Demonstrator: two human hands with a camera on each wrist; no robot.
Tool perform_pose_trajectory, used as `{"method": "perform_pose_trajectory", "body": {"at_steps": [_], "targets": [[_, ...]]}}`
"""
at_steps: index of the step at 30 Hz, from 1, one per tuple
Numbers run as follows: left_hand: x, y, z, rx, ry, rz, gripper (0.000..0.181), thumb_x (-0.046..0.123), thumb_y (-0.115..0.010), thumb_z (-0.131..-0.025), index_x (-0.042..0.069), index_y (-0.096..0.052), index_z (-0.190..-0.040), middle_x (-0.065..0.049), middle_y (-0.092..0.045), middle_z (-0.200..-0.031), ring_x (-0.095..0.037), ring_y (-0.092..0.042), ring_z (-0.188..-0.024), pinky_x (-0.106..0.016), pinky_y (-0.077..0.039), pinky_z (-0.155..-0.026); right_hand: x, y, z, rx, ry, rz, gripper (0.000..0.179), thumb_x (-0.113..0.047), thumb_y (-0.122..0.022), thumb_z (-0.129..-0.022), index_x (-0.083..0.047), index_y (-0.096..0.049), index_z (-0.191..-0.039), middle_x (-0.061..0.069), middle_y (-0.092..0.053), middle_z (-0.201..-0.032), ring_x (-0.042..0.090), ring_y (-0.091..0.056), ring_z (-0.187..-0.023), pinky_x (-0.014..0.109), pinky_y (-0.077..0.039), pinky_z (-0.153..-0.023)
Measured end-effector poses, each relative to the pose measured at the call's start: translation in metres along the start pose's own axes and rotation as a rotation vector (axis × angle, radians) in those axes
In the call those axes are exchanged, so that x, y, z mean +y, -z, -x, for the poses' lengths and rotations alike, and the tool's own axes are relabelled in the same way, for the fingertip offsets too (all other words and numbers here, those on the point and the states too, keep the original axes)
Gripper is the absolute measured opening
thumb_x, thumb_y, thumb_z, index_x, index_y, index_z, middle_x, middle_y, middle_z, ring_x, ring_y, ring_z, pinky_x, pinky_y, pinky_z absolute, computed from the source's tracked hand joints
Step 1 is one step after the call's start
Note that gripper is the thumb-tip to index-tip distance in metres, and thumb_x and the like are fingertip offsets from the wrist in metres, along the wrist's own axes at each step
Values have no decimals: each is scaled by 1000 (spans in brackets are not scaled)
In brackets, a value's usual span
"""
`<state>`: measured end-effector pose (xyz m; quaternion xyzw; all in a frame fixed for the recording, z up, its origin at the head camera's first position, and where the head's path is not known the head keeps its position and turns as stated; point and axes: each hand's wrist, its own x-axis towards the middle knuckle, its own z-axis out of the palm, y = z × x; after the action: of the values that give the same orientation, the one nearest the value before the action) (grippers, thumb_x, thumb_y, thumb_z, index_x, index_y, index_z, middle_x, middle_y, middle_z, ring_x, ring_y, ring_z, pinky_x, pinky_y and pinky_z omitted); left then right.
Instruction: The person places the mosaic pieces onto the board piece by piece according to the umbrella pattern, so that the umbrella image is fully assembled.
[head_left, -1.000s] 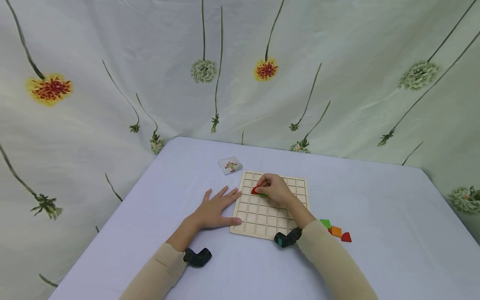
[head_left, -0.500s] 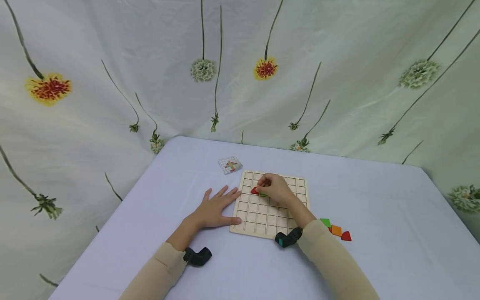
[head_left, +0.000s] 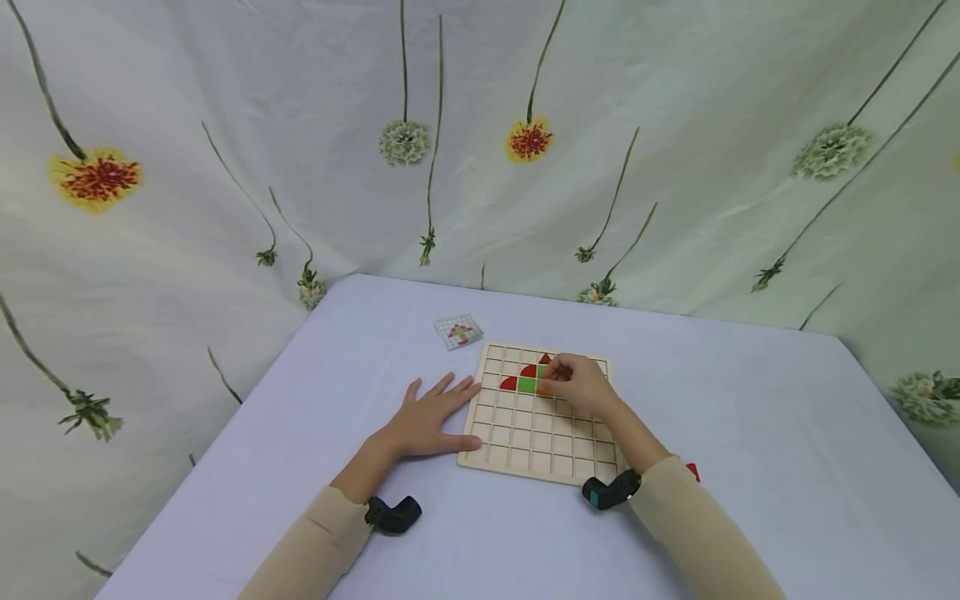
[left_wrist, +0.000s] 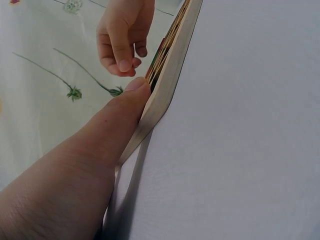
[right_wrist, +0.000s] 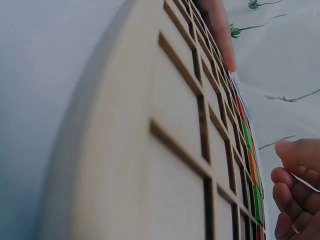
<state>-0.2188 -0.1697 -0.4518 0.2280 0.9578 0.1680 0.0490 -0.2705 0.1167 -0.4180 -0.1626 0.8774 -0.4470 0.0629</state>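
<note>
A wooden grid board (head_left: 525, 442) lies on the table. In its upper rows sit three red pieces (head_left: 528, 371), a green piece (head_left: 527, 385) and an orange piece (head_left: 545, 390). My right hand (head_left: 577, 383) hovers over that part of the board with loosely curled fingers (right_wrist: 295, 185), its fingertips by the orange piece (right_wrist: 251, 167), and nothing shows between them. My left hand (head_left: 431, 417) lies flat on the table. Its thumb (left_wrist: 135, 90) presses against the board's left edge (left_wrist: 165, 95).
A small pattern card (head_left: 459, 331) lies beyond the board's far left corner. A loose red piece (head_left: 692, 472) peeks out behind my right forearm. A white cloth with a flower print hangs around the table (head_left: 750, 417). Black cameras (head_left: 393, 514) sit on both wrists.
My right hand has shifted to the right across the board, uncovering red, green and orange pieces in the upper rows. My forearm now hides the loose pieces at the right. The left hand stays put.
</note>
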Motion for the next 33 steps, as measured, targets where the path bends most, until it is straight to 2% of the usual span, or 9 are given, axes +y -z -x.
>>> {"method": "perform_pose_trajectory", "body": {"at_steps": [8, 15, 22, 33], "targets": [[3, 2, 2, 4, 2, -3, 94, 76, -53, -80, 24, -30, -155, 3, -23, -160, -27, -8, -149, -63, 4, -111, 9, 16, 22, 46, -23, 33, 11, -14, -72, -89, -5, -67, -93, 3, -63, -85, 19, -57, -81, 32, -47, -71], [3, 4, 4, 13, -2, 0, 93, 75, -54, -81, 23, -32, -154, 2, -26, -159, -28, -10, -149, -65, 2, -111, 16, 27, 36, 100, -54, -2, 11, -15, -73, -88, -6, -67, -92, 3, -62, -83, 21, -55, -81, 32, -46, -69], [3, 3, 2, 7, -6, 1, 93, 75, -54, -81, 23, -32, -154, 2, -25, -159, -28, -10, -148, -65, 2, -110, 28, 38, 52, 127, -112, 21, 15, -18, -73, -89, -6, -67, -94, 3, -60, -84, 22, -53, -83, 31, -43, -66], [0, 0, 0, 6, 2, -2, 94, 77, -52, -80, 25, -29, -155, 4, -23, -160, -26, -9, -149, -64, 3, -110, 41, 59, 77, 139, -150, 61, 20, -22, -71, -90, -5, -66, -98, 5, -59, -86, 23, -52, -85, 30, -45, -67]]}}
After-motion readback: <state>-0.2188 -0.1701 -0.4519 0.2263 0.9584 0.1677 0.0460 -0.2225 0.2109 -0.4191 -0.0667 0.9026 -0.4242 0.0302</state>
